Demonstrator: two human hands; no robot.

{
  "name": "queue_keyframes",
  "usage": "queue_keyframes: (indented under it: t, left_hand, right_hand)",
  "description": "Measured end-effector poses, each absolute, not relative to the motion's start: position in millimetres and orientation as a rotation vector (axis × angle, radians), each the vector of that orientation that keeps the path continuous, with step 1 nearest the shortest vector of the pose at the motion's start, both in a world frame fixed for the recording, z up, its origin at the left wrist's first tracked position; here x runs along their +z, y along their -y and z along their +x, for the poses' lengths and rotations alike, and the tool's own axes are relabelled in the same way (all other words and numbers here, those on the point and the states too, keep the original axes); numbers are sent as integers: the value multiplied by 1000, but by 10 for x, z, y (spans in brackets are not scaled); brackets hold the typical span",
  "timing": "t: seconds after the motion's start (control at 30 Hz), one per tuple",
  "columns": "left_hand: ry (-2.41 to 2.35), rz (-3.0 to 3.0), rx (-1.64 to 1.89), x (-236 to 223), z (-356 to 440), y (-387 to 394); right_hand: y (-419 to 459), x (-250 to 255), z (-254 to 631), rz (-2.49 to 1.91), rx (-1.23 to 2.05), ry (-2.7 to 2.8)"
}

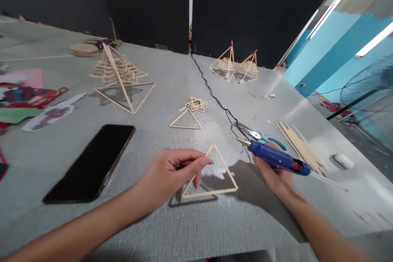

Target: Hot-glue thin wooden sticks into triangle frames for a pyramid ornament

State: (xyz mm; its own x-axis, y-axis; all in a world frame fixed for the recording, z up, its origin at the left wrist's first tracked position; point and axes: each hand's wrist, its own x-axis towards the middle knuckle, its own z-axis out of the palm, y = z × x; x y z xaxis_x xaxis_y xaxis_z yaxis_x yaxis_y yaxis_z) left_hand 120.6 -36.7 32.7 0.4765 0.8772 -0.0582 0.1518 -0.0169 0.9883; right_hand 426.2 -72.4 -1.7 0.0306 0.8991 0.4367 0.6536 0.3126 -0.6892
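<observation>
Pale thin-stick wooden triangle (227, 169), pinched along one side by the left hand (176, 170), looks light, fragile; right hand (278, 176) grips the blue plastic glue gun (273, 156).

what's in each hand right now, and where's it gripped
The left hand pinches a wooden stick triangle by its left side, between thumb and fingers. The right hand holds a blue glue gun around its handle.

Wooden triangle (231, 175) in left hand (181, 168)
</observation>
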Motion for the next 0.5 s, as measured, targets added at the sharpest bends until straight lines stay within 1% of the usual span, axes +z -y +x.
queue_keyframes:
  t: [0.2, 0.5]
  left_hand:
    - [-968, 1461, 696, 320, 1200, 389]
    - [-963, 1498, 694, 367, 1210, 422]
  right_hand:
    - [749, 159, 4192, -1213, 232, 1918]
    - [714, 110, 4206, -1087, 218, 1999]
